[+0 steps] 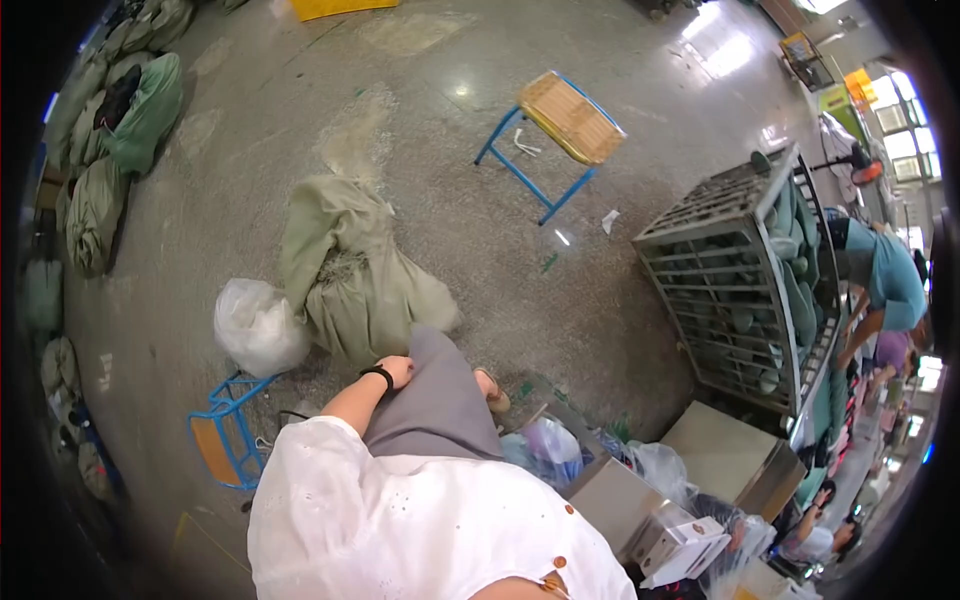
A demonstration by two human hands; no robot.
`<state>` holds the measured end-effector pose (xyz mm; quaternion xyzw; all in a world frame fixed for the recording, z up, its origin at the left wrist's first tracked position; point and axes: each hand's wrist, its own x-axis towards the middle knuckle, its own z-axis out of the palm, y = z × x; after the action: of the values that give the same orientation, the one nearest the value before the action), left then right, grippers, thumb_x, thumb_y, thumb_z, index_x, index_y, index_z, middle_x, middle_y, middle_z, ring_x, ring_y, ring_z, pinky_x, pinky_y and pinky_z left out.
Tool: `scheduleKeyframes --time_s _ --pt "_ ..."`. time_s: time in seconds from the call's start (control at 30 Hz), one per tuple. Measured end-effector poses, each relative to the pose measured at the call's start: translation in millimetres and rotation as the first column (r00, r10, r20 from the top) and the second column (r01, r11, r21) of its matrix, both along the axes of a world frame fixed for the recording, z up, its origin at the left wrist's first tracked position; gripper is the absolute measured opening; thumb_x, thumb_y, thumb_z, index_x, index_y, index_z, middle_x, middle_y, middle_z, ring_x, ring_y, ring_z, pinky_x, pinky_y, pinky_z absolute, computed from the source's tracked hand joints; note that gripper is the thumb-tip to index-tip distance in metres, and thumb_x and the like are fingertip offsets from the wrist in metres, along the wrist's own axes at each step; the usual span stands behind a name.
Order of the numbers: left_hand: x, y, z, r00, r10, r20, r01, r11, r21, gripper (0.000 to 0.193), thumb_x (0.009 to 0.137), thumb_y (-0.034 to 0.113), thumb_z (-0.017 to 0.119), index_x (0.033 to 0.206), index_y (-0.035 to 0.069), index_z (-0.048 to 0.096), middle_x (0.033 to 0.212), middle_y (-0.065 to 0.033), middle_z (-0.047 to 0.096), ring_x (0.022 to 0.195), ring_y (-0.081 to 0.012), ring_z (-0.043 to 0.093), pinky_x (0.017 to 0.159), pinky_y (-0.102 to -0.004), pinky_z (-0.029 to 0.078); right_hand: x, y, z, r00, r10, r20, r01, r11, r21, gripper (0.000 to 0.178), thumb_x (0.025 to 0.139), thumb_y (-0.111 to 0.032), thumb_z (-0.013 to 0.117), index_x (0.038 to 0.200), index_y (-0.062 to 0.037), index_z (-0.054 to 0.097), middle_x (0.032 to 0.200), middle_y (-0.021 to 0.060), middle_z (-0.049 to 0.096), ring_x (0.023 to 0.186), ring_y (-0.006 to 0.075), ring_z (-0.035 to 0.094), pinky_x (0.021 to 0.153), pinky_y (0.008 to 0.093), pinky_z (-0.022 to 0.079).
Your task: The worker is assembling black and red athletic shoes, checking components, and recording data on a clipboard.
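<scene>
My left hand (398,371), with a black band at the wrist, is beside the left thigh of my grey trousers (430,400). Its fingers look curled in, and whatever they may hold is hidden. Just beyond it a large pale green cloth sack (345,270) lies slumped on the floor, close to my leg. A white plastic bag (258,325) with bulging contents rests against the sack's left side. My right hand does not show in the head view.
A blue-framed stool (225,440) stands left; another stool (570,115) stands ahead. At right are a metal cage cart (715,290) full of green pieces, cardboard boxes (615,500), and a person in blue (890,270) bending. Green sacks (100,215) line the far left.
</scene>
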<state>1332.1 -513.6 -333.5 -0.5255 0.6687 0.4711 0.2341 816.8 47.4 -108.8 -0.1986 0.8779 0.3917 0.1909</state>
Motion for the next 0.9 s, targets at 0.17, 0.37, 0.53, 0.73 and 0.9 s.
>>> scheduleKeyframes --time_s 0.17,0.37,0.53,0.73,0.9 --pt "80 -39 13 0.932 0.344 -0.111 -0.361 0.899 -0.246 0.022 0.079 0.017 0.048 0.096 0.009 0.061 0.094 -0.0143 0.062 0.090 -0.0324 0.058 0.079 -0.0408 0.046 29 -42 -52 0.996 0.087 0.030 -0.089 0.994 0.060 0.044 0.081 -0.034 0.052 0.110 -0.0008 0.054 0.086 0.0151 0.064 0.075 0.0290 0.060 0.066 0.0366 0.048" --pt "120 -116 12 0.973 0.232 0.012 -0.228 0.964 -0.138 0.031 0.076 0.019 0.053 0.105 0.010 0.060 0.101 -0.0127 0.062 0.097 -0.0292 0.057 0.085 -0.0398 0.044 -17 -87 -175 0.996 0.077 -0.053 -0.085 0.982 -0.170 0.042 0.081 -0.033 0.052 0.108 -0.0012 0.054 0.085 0.0145 0.064 0.073 0.0285 0.060 0.065 0.0360 0.048" --pt "20 -235 55 0.960 0.162 -0.230 -0.239 0.902 -0.361 0.034 0.077 0.017 0.052 0.108 0.006 0.057 0.105 -0.0144 0.060 0.100 -0.0301 0.056 0.088 -0.0392 0.043 6 -308 -156 0.978 -0.208 -0.023 0.070 0.428 -0.901 0.019 0.070 -0.007 0.053 0.085 0.0035 0.052 0.082 0.0237 0.059 0.078 0.0397 0.056 0.070 0.0419 0.044" --pt "-126 -306 122 0.876 -0.185 -0.445 -0.028 0.902 -0.430 0.031 0.077 0.016 0.053 0.106 0.006 0.057 0.108 -0.0146 0.058 0.101 -0.0310 0.054 0.086 -0.0392 0.044 -5 -476 -174 0.996 -0.080 0.042 0.061 0.245 -0.968 0.006 0.070 -0.001 0.047 0.070 0.0003 0.053 0.062 0.0155 0.055 0.057 0.0262 0.057 0.055 0.0367 0.044" --pt "-117 -307 142 0.860 -0.374 -0.346 0.203 0.874 -0.441 0.031 0.078 0.017 0.053 0.108 0.010 0.057 0.108 -0.0142 0.057 0.100 -0.0299 0.055 0.084 -0.0398 0.044 21 -587 -203 0.918 0.108 0.382 0.302 0.437 -0.847 0.010 0.065 0.000 0.052 0.073 0.0012 0.058 0.063 0.0128 0.059 0.057 0.0200 0.058 0.053 0.0330 0.047"
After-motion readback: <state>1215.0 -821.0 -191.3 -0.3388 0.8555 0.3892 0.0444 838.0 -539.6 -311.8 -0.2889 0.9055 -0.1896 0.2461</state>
